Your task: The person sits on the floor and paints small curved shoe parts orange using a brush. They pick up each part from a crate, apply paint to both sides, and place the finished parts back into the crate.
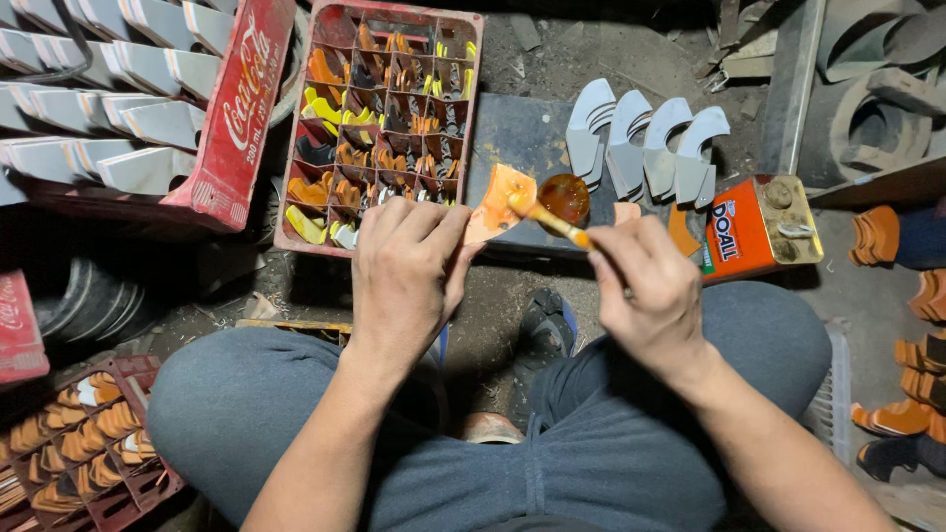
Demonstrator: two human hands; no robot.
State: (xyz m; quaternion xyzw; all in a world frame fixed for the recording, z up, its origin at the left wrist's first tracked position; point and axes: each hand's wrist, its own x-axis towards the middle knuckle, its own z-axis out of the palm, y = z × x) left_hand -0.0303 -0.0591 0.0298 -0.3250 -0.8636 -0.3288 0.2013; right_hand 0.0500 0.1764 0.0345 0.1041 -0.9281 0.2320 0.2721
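Two hands at work in the head view, above knees in grey trousers. On the left hand [409, 271]: fingers curled tight, closed around the lower end of a flat orange piece [498, 202]. Keeps this piece raised and tilted, wet face up, probably so that nothing touches the coated side. On the right hand [650, 286]: fingers pinched together on a brush [562, 229] with a yellow handle, held like a pen for fine control. Lays the brush tip on the upper edge of the piece. Just beside the tip, on a dark worktop [522, 138], a round glossy amber thing [564, 197], perhaps a small pot of glue; cannot tell for sure.

Farther back on the same worktop, four pale grey curved pieces [645, 148] in a fanned row, overlapping, apart from the wet one. To the right, near the brush hand, an orange tin [764, 227] lying within easy reach. Behind the left hand, a red crate [379, 118] with many compartments, each sorting small coloured cut parts. At the far left, another red crate [232, 118] full of grey pieces standing on edge.
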